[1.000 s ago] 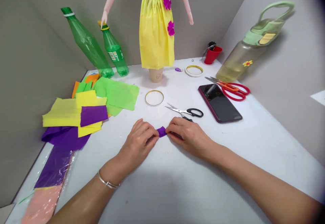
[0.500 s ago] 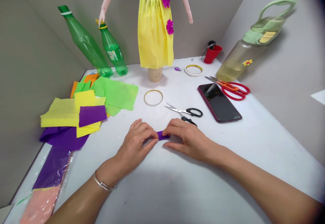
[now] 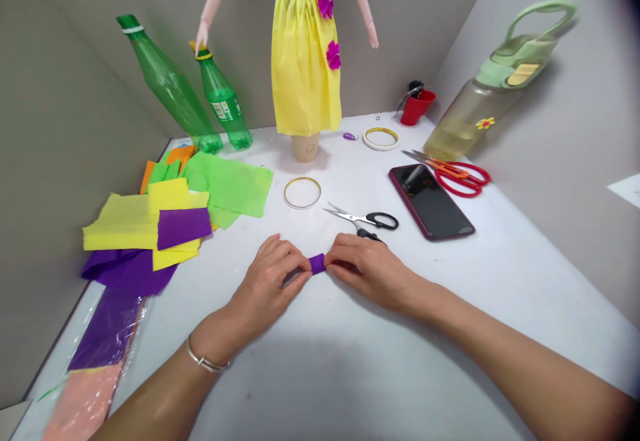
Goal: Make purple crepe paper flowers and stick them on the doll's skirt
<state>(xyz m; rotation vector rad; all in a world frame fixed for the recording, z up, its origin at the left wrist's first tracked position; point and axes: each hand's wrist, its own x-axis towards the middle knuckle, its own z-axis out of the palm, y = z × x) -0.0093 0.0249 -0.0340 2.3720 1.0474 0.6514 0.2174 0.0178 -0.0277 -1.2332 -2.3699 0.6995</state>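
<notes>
Left hand [image 3: 265,282] and right hand [image 3: 367,271] pinch small purple crepe paper roll [image 3: 317,264] between fingertips; black-handled scissors [image 3: 367,221] just beyond right hand.

I see a doll in a yellow paper skirt [image 3: 305,61] at 12 o'clock, two green plastic bottles [image 3: 223,101] at 11, crepe paper scraps [image 3: 120,231] at 10, a phone [image 3: 430,201] and red-handled scissors [image 3: 460,179] at 2, a water jug [image 3: 473,118] at 1.

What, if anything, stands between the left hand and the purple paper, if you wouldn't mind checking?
Nothing visible does: the left hand touches one end of the purple paper directly, and the right hand holds the other end.
</notes>
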